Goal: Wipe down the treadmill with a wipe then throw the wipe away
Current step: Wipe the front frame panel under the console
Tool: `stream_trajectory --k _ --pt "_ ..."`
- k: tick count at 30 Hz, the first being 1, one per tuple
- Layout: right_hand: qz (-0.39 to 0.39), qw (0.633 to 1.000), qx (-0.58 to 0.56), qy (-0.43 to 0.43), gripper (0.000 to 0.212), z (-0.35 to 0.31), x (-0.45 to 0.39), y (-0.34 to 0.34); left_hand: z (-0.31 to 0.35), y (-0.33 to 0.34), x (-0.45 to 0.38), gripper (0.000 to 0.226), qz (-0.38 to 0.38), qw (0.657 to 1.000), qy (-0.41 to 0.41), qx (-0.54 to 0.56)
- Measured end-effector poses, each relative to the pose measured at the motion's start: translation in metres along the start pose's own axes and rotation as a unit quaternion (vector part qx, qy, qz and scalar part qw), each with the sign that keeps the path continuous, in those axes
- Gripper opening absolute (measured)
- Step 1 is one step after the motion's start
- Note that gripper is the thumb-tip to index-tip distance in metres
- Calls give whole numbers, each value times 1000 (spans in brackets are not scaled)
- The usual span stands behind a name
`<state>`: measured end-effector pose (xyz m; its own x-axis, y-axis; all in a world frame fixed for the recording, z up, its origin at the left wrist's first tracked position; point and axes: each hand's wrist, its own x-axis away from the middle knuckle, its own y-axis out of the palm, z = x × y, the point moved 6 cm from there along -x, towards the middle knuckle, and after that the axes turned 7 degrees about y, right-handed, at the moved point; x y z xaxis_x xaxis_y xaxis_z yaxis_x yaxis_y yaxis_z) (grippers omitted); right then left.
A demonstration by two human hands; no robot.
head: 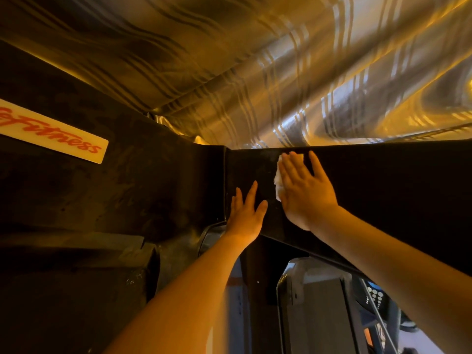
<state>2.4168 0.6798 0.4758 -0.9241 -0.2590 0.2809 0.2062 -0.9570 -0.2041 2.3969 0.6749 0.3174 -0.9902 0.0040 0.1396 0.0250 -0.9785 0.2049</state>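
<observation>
— Right hand (305, 190)?
— Flat and spread, fingers straight, pressing a white wipe (279, 182) against the dark panel (383, 190) of the treadmill; fingertips up near the panel's top edge; thumb angled out to the right.

— And the wipe itself?
— Crumpled, mostly hidden beneath the palm; only a pale strip peeking out along the hand's left side and a bit above the fingertips.

— Left hand (246, 213)?
— Also flat, fingers straight and slightly fanned, resting on the same dark surface; holding nothing; lower than the right hand and just to its left, close beside it but not touching; near the vertical seam (225, 185) where two panels meet.

— Farther out?
— To the left, a pale label (55, 131) with red lettering ending in "Fitness", tilted on the black housing; above, a striped, shiny curtain (293, 72) glowing in amber light; below, between the forearms, grey machine parts (314, 302), blurred and hard to make out; at lower right, a small cluster of pale buttons (375, 295).
</observation>
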Motion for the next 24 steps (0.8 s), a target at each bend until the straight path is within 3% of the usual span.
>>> stream_trajectory --k 9,15,24 --pt "-20 998 -9 -54 76 -17 42 12 -6 -38 13 58 -6 999 -43 23" --pt "-18 998 20 -64 76 -14 32 6 32 -36 20 59 -41 996 -1 -75" --pt "-9 999 -3 -49 71 -13 15 8 -39 -43 4 62 -6 985 -68 -158"
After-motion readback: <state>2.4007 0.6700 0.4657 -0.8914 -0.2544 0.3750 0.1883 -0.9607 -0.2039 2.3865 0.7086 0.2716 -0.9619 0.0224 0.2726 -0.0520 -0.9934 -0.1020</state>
